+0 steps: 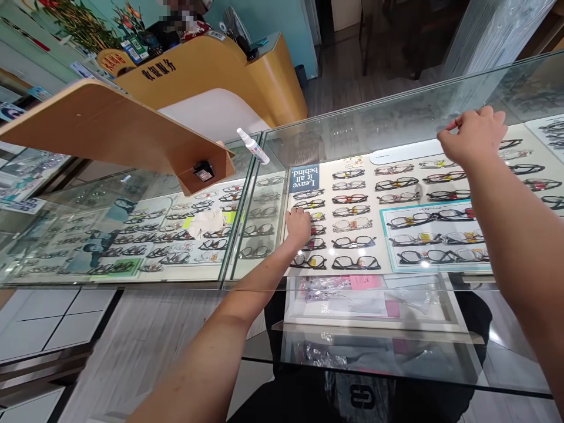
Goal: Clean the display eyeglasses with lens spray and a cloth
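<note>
Rows of eyeglass frames (356, 242) lie in a glass display counter (339, 126) before me. My left hand (298, 228) is over the glass top at the left end of these rows, its fingers curled in and the fingertips hidden. Farther off to the right, my right hand (478, 135) is over the far part of the counter. Its thumb and forefinger are pinched together, and what they hold, if anything, cannot be made out. A white spray bottle (253, 147) lies on the glass to the far left of my left hand.
A brown board stand (132, 129) with a small black box (203, 171) is on the left counter. Near it lies a pale crumpled cloth (207, 223). An open drawer (374, 320) with plastic bags is below the counter. A person is behind the wooden desk (211, 64).
</note>
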The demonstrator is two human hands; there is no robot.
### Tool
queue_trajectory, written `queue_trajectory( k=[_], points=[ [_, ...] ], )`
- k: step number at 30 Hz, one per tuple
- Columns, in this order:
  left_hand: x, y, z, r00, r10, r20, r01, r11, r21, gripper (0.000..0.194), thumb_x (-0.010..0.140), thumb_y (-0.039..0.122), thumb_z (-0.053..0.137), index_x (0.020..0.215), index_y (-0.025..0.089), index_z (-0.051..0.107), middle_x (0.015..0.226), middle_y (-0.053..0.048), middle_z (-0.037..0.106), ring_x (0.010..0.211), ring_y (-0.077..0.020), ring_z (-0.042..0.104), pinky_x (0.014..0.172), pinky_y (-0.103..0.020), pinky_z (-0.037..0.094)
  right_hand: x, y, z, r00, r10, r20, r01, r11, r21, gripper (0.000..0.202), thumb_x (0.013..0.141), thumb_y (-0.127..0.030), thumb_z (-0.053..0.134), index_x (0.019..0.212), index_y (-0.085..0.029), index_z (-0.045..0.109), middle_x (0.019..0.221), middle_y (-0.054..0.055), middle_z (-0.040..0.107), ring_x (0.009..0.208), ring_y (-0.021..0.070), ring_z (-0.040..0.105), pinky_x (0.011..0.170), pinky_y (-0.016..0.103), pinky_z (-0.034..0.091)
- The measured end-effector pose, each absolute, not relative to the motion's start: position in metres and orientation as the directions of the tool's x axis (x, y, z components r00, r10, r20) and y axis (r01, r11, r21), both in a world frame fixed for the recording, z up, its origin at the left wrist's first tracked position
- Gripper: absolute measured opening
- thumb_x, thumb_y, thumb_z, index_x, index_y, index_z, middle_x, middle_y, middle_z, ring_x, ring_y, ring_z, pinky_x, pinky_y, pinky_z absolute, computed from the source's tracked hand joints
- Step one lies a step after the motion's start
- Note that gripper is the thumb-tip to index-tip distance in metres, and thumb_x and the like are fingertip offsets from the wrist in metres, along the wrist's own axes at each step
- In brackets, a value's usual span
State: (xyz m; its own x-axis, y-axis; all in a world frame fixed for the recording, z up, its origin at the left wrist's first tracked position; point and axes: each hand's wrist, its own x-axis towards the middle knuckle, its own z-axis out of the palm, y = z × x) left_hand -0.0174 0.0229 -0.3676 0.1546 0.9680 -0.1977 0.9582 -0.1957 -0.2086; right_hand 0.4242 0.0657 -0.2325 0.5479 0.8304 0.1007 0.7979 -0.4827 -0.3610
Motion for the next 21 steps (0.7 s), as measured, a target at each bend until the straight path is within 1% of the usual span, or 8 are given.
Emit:
queue_trajectory(
  k=[8, 10, 11, 13, 15, 16, 18, 21],
  points=[
    [-0.021, 0.026, -0.366, 0.127, 0.975, -0.183, 0.973, -0.159, -0.169, 0.040, 0.097, -0.001, 0.047, 0.111, 0.013, 0.081, 0.124, -0.021, 0.072, 0.125, -0.0369, 0.058, 0.104, -0.048, 0.041, 0.424, 0.066, -0.233, 0.557, 0.825, 0.099, 0.792, -0.490, -0.365, 0.026, 0.099, -0.036, 0.061, 0.118, -0.020, 0.071, 0.153, 0.019, 0.054, 0.147, 0.0408, 0.041, 0.121, 0.058, 0.037],
    [-0.019, 0.024, -0.363, 0.127, 0.977, -0.173, 0.977, -0.153, -0.147, 0.040, 0.097, -0.001, 0.046, 0.115, 0.013, 0.079, 0.127, -0.022, 0.071, 0.126, -0.0379, 0.059, 0.104, -0.049, 0.041, 0.425, 0.067, -0.234, 0.552, 0.828, 0.103, 0.794, -0.484, -0.367, 0.026, 0.099, -0.036, 0.061, 0.117, -0.020, 0.070, 0.152, 0.019, 0.054, 0.146, 0.0404, 0.041, 0.120, 0.059, 0.036],
    [-0.015, 0.020, -0.360, 0.134, 0.977, -0.163, 0.979, -0.156, -0.129, 0.041, 0.098, 0.000, 0.045, 0.120, 0.012, 0.077, 0.129, -0.023, 0.070, 0.126, -0.0383, 0.059, 0.105, -0.049, 0.042, 0.425, 0.067, -0.234, 0.550, 0.828, 0.106, 0.795, -0.481, -0.368, 0.026, 0.098, -0.036, 0.060, 0.116, -0.020, 0.070, 0.152, 0.019, 0.054, 0.145, 0.0401, 0.040, 0.119, 0.060, 0.036],
    [-0.005, 0.008, -0.354, 0.180, 0.973, -0.146, 0.979, -0.191, -0.071, 0.040, 0.105, 0.007, 0.043, 0.132, 0.012, 0.071, 0.134, -0.023, 0.069, 0.128, -0.0374, 0.060, 0.105, -0.048, 0.043, 0.427, 0.068, -0.236, 0.542, 0.832, 0.113, 0.800, -0.471, -0.370, 0.027, 0.098, -0.037, 0.060, 0.116, -0.019, 0.070, 0.150, 0.019, 0.054, 0.143, 0.0394, 0.040, 0.118, 0.061, 0.035],
    [0.007, -0.012, -0.347, 0.264, 0.952, -0.153, 0.964, -0.265, 0.011, 0.036, 0.112, 0.018, 0.040, 0.136, 0.013, 0.066, 0.132, -0.020, 0.070, 0.123, -0.0344, 0.063, 0.105, -0.046, 0.045, 0.429, 0.070, -0.239, 0.532, 0.838, 0.120, 0.807, -0.459, -0.372, 0.028, 0.098, -0.038, 0.060, 0.116, -0.018, 0.069, 0.148, 0.020, 0.053, 0.140, 0.0387, 0.039, 0.116, 0.061, 0.034],
    [0.013, -0.024, -0.344, 0.315, 0.933, -0.175, 0.949, -0.310, 0.056, 0.035, 0.115, 0.024, 0.039, 0.133, 0.014, 0.067, 0.127, -0.018, 0.072, 0.117, -0.0326, 0.065, 0.103, -0.045, 0.047, 0.431, 0.070, -0.240, 0.527, 0.841, 0.121, 0.809, -0.453, -0.373, 0.029, 0.098, -0.039, 0.060, 0.116, -0.018, 0.069, 0.148, 0.020, 0.052, 0.139, 0.0387, 0.038, 0.116, 0.062, 0.034],
    [0.020, -0.052, -0.339, 0.413, 0.876, -0.250, 0.911, -0.388, 0.142, 0.036, 0.116, 0.029, 0.037, 0.121, 0.016, 0.070, 0.112, -0.015, 0.075, 0.103, -0.0306, 0.069, 0.096, -0.043, 0.049, 0.434, 0.072, -0.243, 0.521, 0.844, 0.126, 0.812, -0.445, -0.378, 0.030, 0.097, -0.039, 0.060, 0.116, -0.017, 0.069, 0.147, 0.020, 0.052, 0.138, 0.0390, 0.039, 0.116, 0.062, 0.034],
    [0.015, -0.089, -0.329, 0.525, 0.764, -0.375, 0.851, -0.457, 0.260, 0.040, 0.116, 0.037, 0.041, 0.107, 0.019, 0.076, 0.095, -0.012, 0.076, 0.092, -0.0296, 0.071, 0.087, -0.039, 0.049, 0.439, 0.075, -0.246, 0.523, 0.841, 0.139, 0.812, -0.442, -0.381, 0.029, 0.096, -0.039, 0.061, 0.115, -0.018, 0.071, 0.147, 0.020, 0.052, 0.138, 0.0397, 0.039, 0.116, 0.062, 0.035]
  ],
)
